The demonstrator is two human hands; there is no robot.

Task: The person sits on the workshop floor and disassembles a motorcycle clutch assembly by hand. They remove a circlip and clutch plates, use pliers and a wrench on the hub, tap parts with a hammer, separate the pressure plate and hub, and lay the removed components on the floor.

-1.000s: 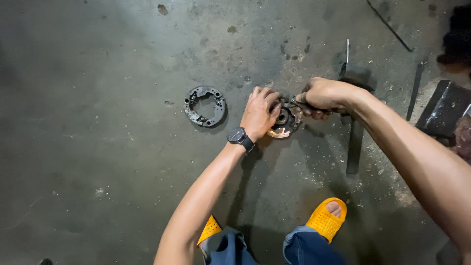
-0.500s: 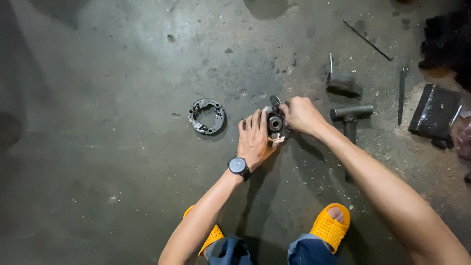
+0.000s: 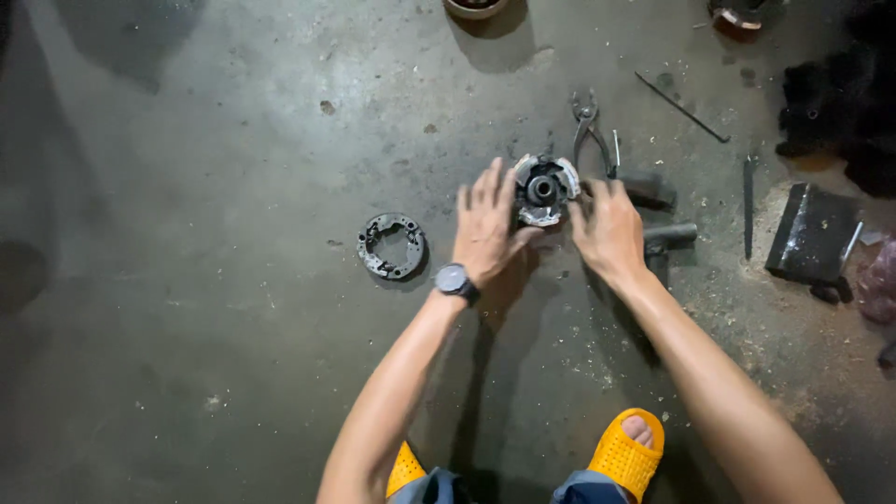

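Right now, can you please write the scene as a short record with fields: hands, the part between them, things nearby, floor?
left hand: fingers spread, on the left side of the round metal part
right hand: on its right side
watch: left wrist
flat metal ring: on the floor, left of the hands, apart
pliers: just beyond the part
dark block: far right
floor: stained grey concrete
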